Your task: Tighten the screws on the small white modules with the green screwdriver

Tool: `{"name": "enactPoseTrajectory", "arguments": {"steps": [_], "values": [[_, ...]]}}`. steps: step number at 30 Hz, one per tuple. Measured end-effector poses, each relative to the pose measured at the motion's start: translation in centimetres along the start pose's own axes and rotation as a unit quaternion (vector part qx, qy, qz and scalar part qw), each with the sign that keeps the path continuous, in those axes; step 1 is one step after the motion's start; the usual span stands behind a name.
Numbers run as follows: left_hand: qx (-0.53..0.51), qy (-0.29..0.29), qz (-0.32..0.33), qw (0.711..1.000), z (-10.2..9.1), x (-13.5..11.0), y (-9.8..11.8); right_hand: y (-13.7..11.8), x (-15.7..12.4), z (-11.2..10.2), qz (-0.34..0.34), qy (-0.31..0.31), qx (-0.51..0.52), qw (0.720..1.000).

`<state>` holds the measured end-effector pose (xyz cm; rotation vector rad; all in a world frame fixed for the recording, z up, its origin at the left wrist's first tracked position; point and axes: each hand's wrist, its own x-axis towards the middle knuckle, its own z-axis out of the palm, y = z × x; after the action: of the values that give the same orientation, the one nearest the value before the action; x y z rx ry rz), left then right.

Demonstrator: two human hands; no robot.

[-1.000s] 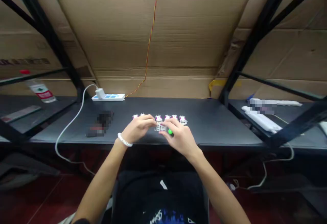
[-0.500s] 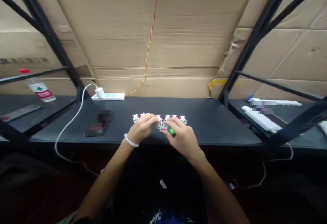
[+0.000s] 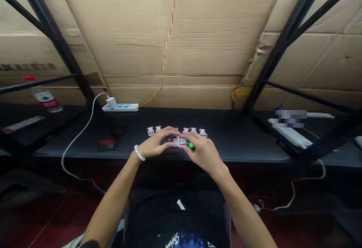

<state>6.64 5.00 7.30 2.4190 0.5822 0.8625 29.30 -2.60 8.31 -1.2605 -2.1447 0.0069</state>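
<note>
A small white block-like part (image 3: 179, 141) with grey details is held between my hands just above the dark tabletop; its exact kind is too small to make out. My left hand (image 3: 155, 142), with a white bead bracelet at its wrist, has thumb and fingers closed about the part's left end. Thumb and fingers of my right hand (image 3: 205, 152) pinch its right end. A bright green rounded piece (image 3: 191, 145) shows between the right thumb and fingers. Behind the hands, several similar white-and-magenta parts stand in a row, one at the left (image 3: 150, 130), another at the right (image 3: 202, 132).
On the black table (image 3: 240, 142) a white power strip (image 3: 124, 107) with a plugged-in charger (image 3: 111, 102) lies at back left, its white cable (image 3: 80, 131) running over the front edge. Black metal posts flank both sides. A bottle (image 3: 47, 100) stands beyond the left one.
My left hand has shifted slightly left and its thumb now shows under the fingers. The white part between the hands has turned and is more visible. The right hand stays nearly in place.
</note>
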Motion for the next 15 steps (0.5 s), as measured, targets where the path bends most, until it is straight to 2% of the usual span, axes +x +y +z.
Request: {"name": "enactPoseTrajectory", "arguments": {"steps": [1,3,10,15], "values": [[-0.029,-0.039,-0.011,0.999,-0.2,-0.2,-0.2,0.1,0.1,-0.1,-0.001,-0.012,0.01,1.0],[-0.065,-0.066,-0.039,0.995,-0.3,-0.4,-0.6,0.3,0.2,-0.1,0.001,-0.025,0.033,0.999],[-0.098,-0.026,-0.082,0.991,0.4,-0.4,-1.1,1.0,0.2,-0.2,-0.002,0.005,0.083,0.997],[-0.035,-0.017,-0.097,0.995,0.6,-0.2,-0.3,1.3,0.3,0.3,-0.001,0.002,0.072,0.997]]}}
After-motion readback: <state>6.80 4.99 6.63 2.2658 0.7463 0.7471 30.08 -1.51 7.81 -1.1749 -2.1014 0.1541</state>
